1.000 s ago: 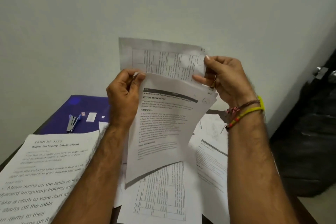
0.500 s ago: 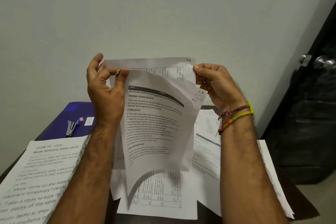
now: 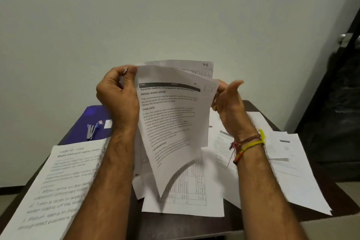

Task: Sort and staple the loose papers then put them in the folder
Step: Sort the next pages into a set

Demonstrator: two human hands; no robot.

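Note:
I hold a small set of printed sheets (image 3: 171,122) up above the table. The front sheet is headed "Wardrobe Outfit" and curls at its bottom. A sheet with a table, marked "5-4" (image 3: 194,66), stands behind it. My left hand (image 3: 116,97) pinches the top left corner of the sheets. My right hand (image 3: 228,101) holds their top right edge with its fingers behind the paper and the thumb raised. A blue folder (image 3: 91,117) lies at the back left of the table, and a stapler (image 3: 90,131) rests on it.
A sheet headed "Wipe balcony table clean" (image 3: 64,181) lies at the front left. Loose sheets (image 3: 282,165) cover the middle and right of the dark table (image 3: 253,105). A wall is behind, and a dark door with a handle (image 3: 344,39) stands at the right.
The front sheet has risen level with the sheet behind it. My left hand moved from the outer edge inward onto the top corner. My right thumb has lifted off the paper.

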